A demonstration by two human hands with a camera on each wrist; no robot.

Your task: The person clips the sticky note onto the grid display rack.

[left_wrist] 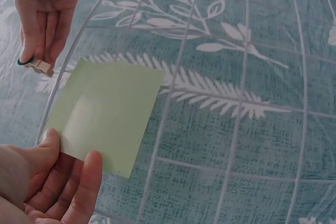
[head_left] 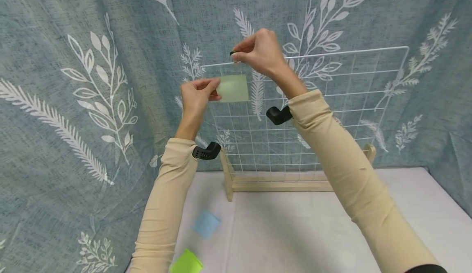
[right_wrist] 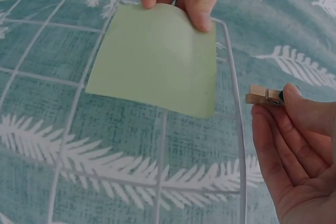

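From the head view, I see the left hand point(head_left: 197, 95) with fingers clamped on a pale green square paper sheet point(head_left: 234, 88), before the upper left of a white wire grid point(head_left: 346, 52); the right hand point(head_left: 259, 52) pinches a small dark-ended wooden clothespin point(head_left: 233, 53). In the left wrist view, sheet and clothespin stand apart. In the right wrist view, its mouth looks closed; I judge this as lining up, next calling for a squeeze.

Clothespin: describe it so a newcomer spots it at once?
Find the white grid; at its top edge is the right hand. It pinches the clothespin, small and wooden, unlike the flat, pale green note in the left hand.
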